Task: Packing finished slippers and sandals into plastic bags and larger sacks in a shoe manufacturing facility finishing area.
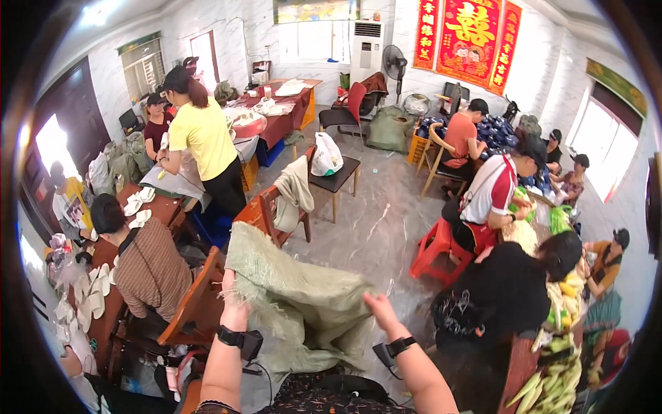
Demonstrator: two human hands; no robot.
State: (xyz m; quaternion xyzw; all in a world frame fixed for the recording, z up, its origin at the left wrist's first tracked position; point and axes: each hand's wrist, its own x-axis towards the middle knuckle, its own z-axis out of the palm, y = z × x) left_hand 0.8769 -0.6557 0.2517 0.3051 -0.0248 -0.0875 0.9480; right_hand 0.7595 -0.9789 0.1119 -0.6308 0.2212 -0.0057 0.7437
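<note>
A pale green woven sack [296,279] hangs in loose folds, in the air before the person's body and above the grey floor [362,234]. The left hand [233,300] grasps its left edge, with fingers partly hidden by the frayed fabric; the right hand [381,310] pinches its right edge. Just beyond the sack there is a wooden chair [259,210], with a beige cloth [296,192] over its back. At right, corn cobs [552,383] lie near the left edge of a surface [514,366]. At left, white slippers [96,300] lie along another surface's left edge.
</note>
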